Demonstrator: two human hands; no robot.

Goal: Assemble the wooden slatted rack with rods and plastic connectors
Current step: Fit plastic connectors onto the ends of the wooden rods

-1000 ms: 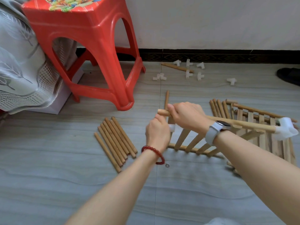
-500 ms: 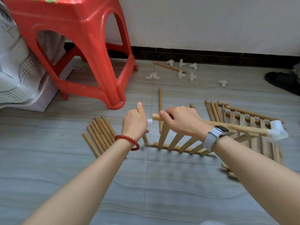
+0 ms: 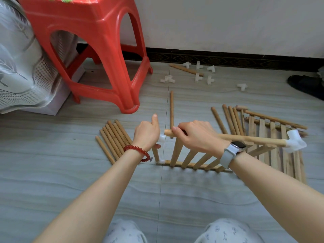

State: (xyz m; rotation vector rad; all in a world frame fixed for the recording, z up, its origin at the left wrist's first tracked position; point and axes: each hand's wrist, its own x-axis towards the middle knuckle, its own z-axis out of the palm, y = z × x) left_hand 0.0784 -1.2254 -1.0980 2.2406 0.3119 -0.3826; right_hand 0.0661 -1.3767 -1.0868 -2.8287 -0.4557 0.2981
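Left hand (image 3: 146, 133) pinches a white connector (image 3: 162, 138) just beside the rod (image 3: 245, 139) end gripped by the right hand (image 3: 196, 137); seven loose rods (image 3: 114, 139) lie left, bare floor (image 3: 70, 172) nearer.

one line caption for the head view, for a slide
Left hand holds a white connector beside the rod end gripped by the right hand.
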